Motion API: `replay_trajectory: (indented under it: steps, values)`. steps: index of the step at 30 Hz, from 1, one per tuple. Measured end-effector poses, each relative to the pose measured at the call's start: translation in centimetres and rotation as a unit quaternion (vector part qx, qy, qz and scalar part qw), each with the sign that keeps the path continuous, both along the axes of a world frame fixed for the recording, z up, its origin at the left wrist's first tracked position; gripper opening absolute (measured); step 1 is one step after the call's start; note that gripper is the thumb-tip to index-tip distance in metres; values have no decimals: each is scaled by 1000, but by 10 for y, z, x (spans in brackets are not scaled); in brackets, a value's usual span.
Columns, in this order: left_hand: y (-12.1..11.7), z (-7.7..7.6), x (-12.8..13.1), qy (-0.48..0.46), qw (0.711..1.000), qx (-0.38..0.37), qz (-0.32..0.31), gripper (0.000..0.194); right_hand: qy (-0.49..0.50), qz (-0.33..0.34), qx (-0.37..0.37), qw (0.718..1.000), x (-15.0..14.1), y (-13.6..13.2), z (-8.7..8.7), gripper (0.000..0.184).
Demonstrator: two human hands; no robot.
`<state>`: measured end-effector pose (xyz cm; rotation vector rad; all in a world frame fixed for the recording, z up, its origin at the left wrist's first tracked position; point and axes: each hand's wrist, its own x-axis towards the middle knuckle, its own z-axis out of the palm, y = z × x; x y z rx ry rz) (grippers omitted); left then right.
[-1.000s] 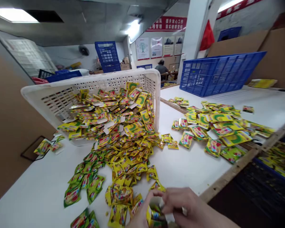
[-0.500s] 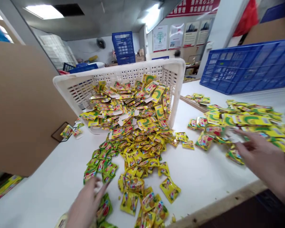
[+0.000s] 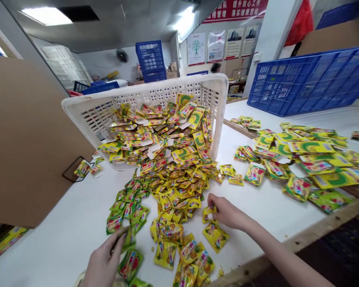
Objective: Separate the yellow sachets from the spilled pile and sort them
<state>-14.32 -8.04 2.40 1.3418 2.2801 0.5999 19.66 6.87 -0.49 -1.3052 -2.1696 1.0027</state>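
Observation:
My left hand (image 3: 103,257) is at the lower left, thumb and fingers closed on the edge of a green candy sachet (image 3: 129,240), slightly blurred. Another green sachet (image 3: 131,264) lies just below it, and a green heap (image 3: 128,203) spreads beyond. In the middle, my right hand (image 3: 227,211) pinches a yellow candy sachet (image 3: 208,215) at its upper edge. Under that one, a second yellow sachet (image 3: 215,237) rests flat on the table. Left of my right hand is a large pile of yellow sachets (image 3: 173,199).
A white plastic basket (image 3: 219,119) lies tipped toward me, full of small printed cartons (image 3: 155,135). More flat yellow cartons (image 3: 311,147) are strewn at right, before a blue crate (image 3: 305,83). Brown cardboard (image 3: 24,139) stands at left. The table has a wooden front edge (image 3: 257,265).
My right hand has moved left from the cartons on the right to the yellow sachets and grips one. My left hand has lifted a green sachet slightly. The view has shifted a little.

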Motion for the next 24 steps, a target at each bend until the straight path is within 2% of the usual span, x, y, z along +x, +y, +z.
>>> replay_trajectory:
  steps: [2,4,5,7,8,9,11,13,18,19,21,23,24]
  values:
    - [5,-1,22,-132,987,87,9,48,35,-14,-20,999,0,-7,7,13]
    - [13,-5,52,-254,958,135,17,50,149,-36,-80,985,-8,-23,18,16]
    - [17,-7,68,-298,943,150,17,50,231,-50,-121,964,-15,-34,23,23]
    - [24,-9,99,-361,917,171,9,48,398,-79,-192,894,-33,-56,31,35]
    - [26,-9,113,-390,904,174,-3,46,452,-89,-205,864,-42,-66,32,38]
    - [27,-9,124,-420,890,177,-15,45,479,-96,-198,850,-50,-73,32,37]
    - [28,-7,142,-487,856,170,-17,46,485,-101,-161,853,-62,-82,27,31]
    - [29,-4,153,-532,830,169,-1,51,460,-99,-117,874,-65,-85,20,24]
    - [33,-3,158,-553,809,200,2,49,360,-90,-60,927,-53,-84,14,16]
    - [33,-5,157,-558,807,194,-3,47,343,-88,-63,933,-50,-84,16,21]
    - [33,-8,156,-558,811,176,-25,43,336,-70,-93,935,-43,-85,21,44]
    - [31,-13,158,-533,828,166,-52,38,355,-22,-154,922,-38,-85,25,60]
    - [29,-15,159,-514,839,169,-66,35,368,1,-187,911,-36,-85,26,60]
